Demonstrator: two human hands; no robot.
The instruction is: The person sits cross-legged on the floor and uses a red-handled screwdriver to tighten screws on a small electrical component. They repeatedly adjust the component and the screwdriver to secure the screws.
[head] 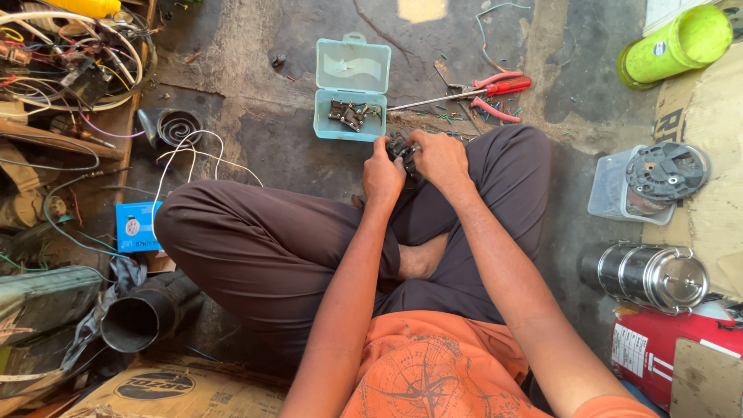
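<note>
I sit cross-legged on a concrete floor. My left hand (382, 173) and my right hand (438, 159) both grip a small dark metal part (404, 149) held just above my shins; most of it is hidden by my fingers. Right in front of it lies an open light-blue plastic box (352, 87) with several small dark metal pieces in its lower half. To the box's right lie a red-handled screwdriver (472, 92) and red-handled pliers (495, 108) among cut bits of wire.
A tangle of wires and parts (70, 54) fills the left side, with a black pipe (143, 313) and blue carton (137, 226) near my left knee. At right stand a green bottle (681, 45), clear tub with a round black part (658, 182), steel tiffin (654, 275) and red canister (673, 348).
</note>
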